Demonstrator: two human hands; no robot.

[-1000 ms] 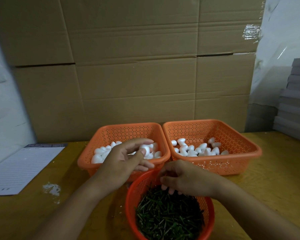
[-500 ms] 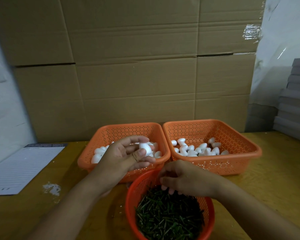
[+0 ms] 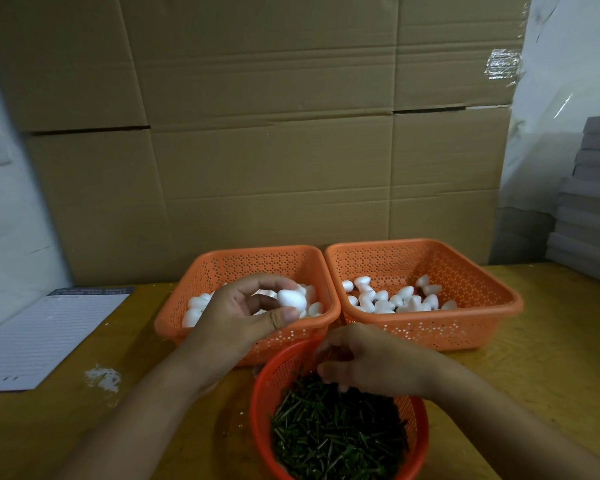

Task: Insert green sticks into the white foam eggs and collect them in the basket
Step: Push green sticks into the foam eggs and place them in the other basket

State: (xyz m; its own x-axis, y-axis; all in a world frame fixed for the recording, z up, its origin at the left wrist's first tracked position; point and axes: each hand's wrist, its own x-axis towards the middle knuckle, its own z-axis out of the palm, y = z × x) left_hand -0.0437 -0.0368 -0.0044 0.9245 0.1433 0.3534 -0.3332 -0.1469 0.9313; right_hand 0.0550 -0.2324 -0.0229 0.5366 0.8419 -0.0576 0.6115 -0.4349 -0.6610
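- We see a single white foam egg (image 3: 291, 298) pinched between thumb and fingertips of the left hand (image 3: 246, 315), raised just above the front rim of the left orange basket (image 3: 222, 336).
- Left hand is grasping that egg; palm turned toward the camera, fingers curled round it.
- Left basket holds more loose eggs (image 3: 196, 308), mostly hidden behind the hand; basket sits mid-table toward the back edge.
- Right orange basket (image 3: 492, 306) touches the left one side by side, also toward the table's back edge; a pile of white eggs (image 3: 392, 297) lies on its floor. We can't tell whether any carry sticks.
- Round red basket (image 3: 269, 379) at the table's front edge, just in front of the two orange ones, is filled with green sticks (image 3: 333, 441).
- Right hand (image 3: 371, 362) hovers over the back part of the red basket, fingers bent down onto the stick pile; fingertips are hidden, so we cannot tell if it grips a stick.
- Wooden table (image 3: 534, 393) carries everything.
- Lined white paper sheet (image 3: 45, 337) lies at the table's left edge.
- White crumbs (image 3: 103, 377) lie just beside the sheet, near the left forearm.
- Cardboard wall (image 3: 274, 133) stands along the back edge.
- Stack of grey boards (image 3: 589, 195) stands at the back-right corner.
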